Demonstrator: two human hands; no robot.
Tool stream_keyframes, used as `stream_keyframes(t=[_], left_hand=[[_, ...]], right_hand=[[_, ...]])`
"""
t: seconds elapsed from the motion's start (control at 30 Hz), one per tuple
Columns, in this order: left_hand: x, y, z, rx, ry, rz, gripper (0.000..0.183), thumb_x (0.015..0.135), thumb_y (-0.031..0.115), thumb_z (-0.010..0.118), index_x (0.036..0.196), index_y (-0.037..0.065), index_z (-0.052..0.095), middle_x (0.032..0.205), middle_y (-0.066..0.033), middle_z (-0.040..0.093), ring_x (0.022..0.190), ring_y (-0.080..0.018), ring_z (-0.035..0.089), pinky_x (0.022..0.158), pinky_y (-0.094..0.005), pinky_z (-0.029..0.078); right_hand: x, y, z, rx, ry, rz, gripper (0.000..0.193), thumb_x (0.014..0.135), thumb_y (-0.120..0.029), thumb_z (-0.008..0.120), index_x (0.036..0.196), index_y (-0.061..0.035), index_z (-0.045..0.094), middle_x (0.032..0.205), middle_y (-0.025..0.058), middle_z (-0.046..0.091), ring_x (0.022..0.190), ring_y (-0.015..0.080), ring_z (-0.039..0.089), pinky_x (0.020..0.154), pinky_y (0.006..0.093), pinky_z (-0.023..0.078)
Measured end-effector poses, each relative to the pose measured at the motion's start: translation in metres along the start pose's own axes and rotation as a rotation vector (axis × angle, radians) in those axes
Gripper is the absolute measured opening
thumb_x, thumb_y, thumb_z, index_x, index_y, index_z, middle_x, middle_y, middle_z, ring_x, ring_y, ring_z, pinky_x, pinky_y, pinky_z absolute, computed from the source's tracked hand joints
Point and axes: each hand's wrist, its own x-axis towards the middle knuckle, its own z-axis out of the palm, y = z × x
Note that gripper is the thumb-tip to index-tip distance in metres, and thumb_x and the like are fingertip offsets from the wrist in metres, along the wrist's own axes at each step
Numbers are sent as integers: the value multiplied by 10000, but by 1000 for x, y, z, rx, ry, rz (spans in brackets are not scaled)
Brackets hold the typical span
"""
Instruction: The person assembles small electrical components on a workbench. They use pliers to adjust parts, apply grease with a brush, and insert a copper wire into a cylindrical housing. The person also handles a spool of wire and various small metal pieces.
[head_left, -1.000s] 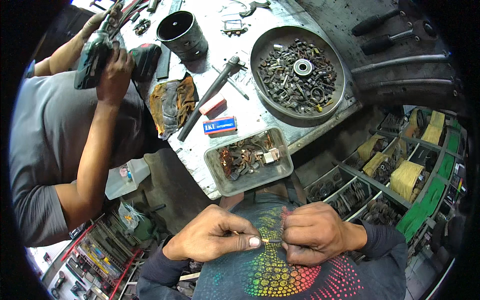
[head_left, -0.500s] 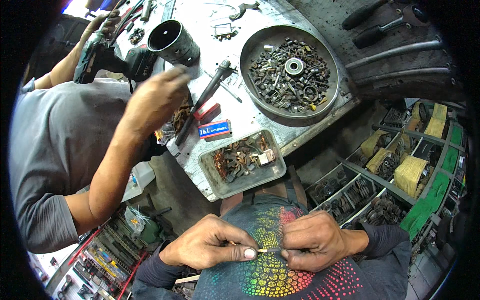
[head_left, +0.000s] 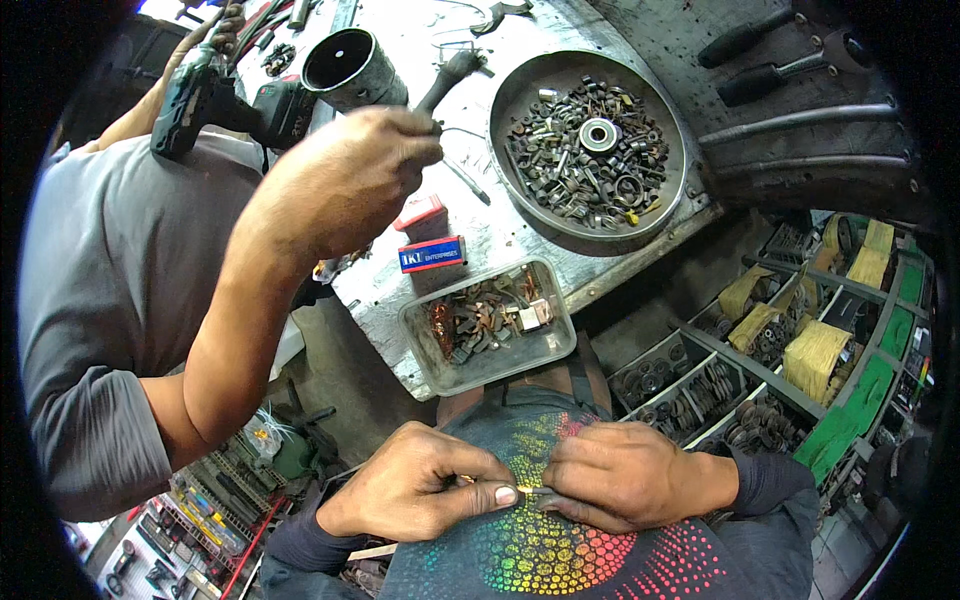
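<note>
My left hand (head_left: pixel 425 490) and my right hand (head_left: pixel 625 475) meet low in the view, in front of my dark shirt with rainbow dots. Both pinch one small thin metal piece (head_left: pixel 528 492) between their fingertips; most of it is hidden by my fingers. Just above my hands a clear plastic tray (head_left: pixel 415 325) of small coppery and dark parts sits at the near edge of the metal workbench (head_left: pixel 510 220).
A person in a grey shirt stands at the left; one hand (head_left: pixel 345 180) grips a long tool handle, the other holds a green power drill (head_left: pixel 185 95). A round pan (head_left: pixel 520 95) of nuts and bearings, a metal cylinder (head_left: pixel 355 70), small boxes (head_left: pixel 432 253) and shelves (head_left: pixel 800 340) of parts surround me.
The other person's hand swung from the drill across the bench and now grips the long tool handle. My hands stayed together on the small piece, shifting slightly lower.
</note>
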Motion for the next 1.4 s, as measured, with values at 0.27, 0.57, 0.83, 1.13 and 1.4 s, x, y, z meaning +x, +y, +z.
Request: stream_keyframes(t=[0.27,0.57,0.83,1.13,1.4], left_hand=[[-5,-1,2,34,7,-5,210,980,210,773,1063,18,796,906,-177,776,838,-312,775,744,-407,588],[-11,4,-2,225,72,134,166,960,197,764,1037,53,796,876,-156,749,816,-348,741,728,-441,583],[-15,-1,1,285,115,210,172,935,179,793,1056,57,795,803,-128,716,742,-317,710,682,-435,561],[-15,0,12,456,181,288,181,908,174,803,1064,83,795,721,-68,637,648,-245,627,600,-382,520],[-18,-1,20,869,341,494,332,781,165,801,1105,96,785,650,18,400,586,-144,464,518,-305,440]], right_hand=[[1,0,2,71,-73,-6,199,912,-200,752,898,-62,608,811,88,563,722,300,639,643,441,524],[9,-4,4,336,-51,112,172,891,-149,745,852,-33,625,719,136,588,660,362,648,601,483,511],[4,-5,13,593,-14,291,226,917,-144,743,788,-11,614,657,151,553,568,345,577,549,450,437],[-5,-5,8,724,-37,380,287,984,-179,718,782,-11,604,626,106,503,546,204,526,548,403,421],[-8,-11,-1,805,-29,527,237,1016,-158,697,845,6,680,655,43,552,649,80,498,602,331,445]])
